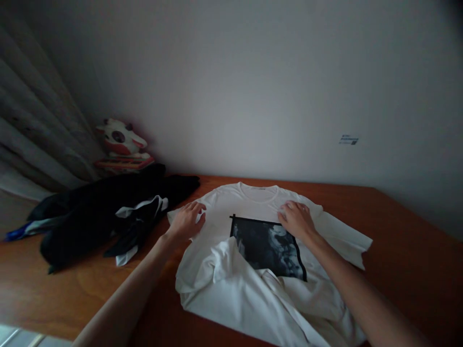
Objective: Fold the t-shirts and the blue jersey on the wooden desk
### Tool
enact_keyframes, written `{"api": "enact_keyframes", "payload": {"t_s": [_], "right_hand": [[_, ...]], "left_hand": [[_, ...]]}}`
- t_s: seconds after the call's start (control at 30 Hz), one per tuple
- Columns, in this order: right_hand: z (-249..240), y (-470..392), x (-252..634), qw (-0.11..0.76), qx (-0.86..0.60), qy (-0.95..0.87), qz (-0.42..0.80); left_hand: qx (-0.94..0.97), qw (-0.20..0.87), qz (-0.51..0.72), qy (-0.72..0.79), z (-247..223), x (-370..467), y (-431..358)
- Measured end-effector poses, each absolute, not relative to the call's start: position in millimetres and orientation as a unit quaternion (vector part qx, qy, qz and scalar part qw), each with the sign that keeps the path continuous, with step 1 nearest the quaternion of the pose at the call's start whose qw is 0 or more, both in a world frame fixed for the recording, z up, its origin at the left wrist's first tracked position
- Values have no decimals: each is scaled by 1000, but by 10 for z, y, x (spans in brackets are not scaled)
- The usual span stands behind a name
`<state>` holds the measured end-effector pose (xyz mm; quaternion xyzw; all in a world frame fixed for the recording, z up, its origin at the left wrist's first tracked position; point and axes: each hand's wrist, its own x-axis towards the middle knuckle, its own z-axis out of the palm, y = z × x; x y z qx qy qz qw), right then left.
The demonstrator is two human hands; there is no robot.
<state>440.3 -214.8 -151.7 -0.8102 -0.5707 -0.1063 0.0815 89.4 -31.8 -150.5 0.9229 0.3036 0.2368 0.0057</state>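
Observation:
A white T-shirt lies on the wooden table, its collar toward the wall and a dark printed picture on its front. The lower part of the shirt is bunched and folded over, covering some of the print. My left hand rests at the shirt's left sleeve area, fingers apart and slightly curled. On the other side, my right hand is over the upper right of the shirt, beside the print's top corner, with its fingers spread. Neither hand grips the fabric.
Dark clothes are heaped at the left of the table. Behind them sits a cow-shaped toy with a small keyboard. A curtain hangs at the far left, and a wall stands behind the table.

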Motion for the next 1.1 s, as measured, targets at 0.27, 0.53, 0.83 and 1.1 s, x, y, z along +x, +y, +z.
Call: {"api": "enact_keyframes", "payload": {"t_s": [0.27, 0.53, 0.83, 1.1], "right_hand": [[-1145, -2108, 2890, 238, -630, -724, 152], [-879, -2092, 2686, 137, -503, -711, 472], [-1363, -1745, 2490, 333, -590, -666, 311], [-1686, -1783, 2365, 372, -574, -696, 220]], "left_hand": [[919, 27, 240, 313, -1541, 389, -301], [838, -8, 197, 509, -1436, 311, -317], [796, 87, 186, 569, -1553, 418, -253], [758, -21, 201, 621, -1659, 470, -299]]}}
